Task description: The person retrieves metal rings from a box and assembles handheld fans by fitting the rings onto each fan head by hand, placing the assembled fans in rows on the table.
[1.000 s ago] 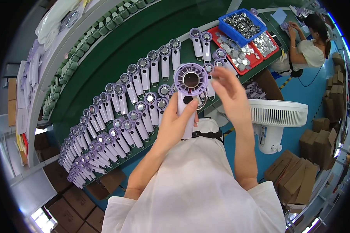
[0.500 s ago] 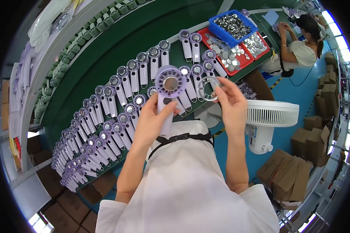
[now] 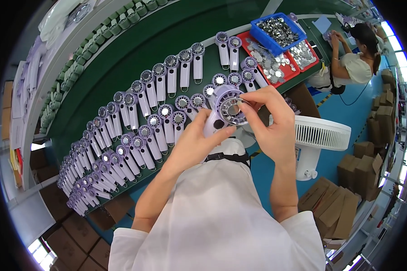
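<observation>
A lilac handheld fan body point(image 3: 221, 110) is held above the near edge of the green work table point(image 3: 135, 54), in front of the person's chest. The left hand point(image 3: 192, 144) is closed around its handle from below. The right hand point(image 3: 269, 119) is pinched on a shiny silver disc point(image 3: 232, 110), which is seated in or pressed against the round head; whether it is fully seated cannot be told.

Many lilac fan bodies point(image 3: 135, 122) are laid out in rows across the table, most showing a silver centre already, so much of the batch is judged fitted. Loose silver discs remain in the blue bin point(image 3: 275, 31) and red tray point(image 3: 280, 67), so supply is left. A co-worker point(image 3: 352, 58) is seated at the far end.
</observation>
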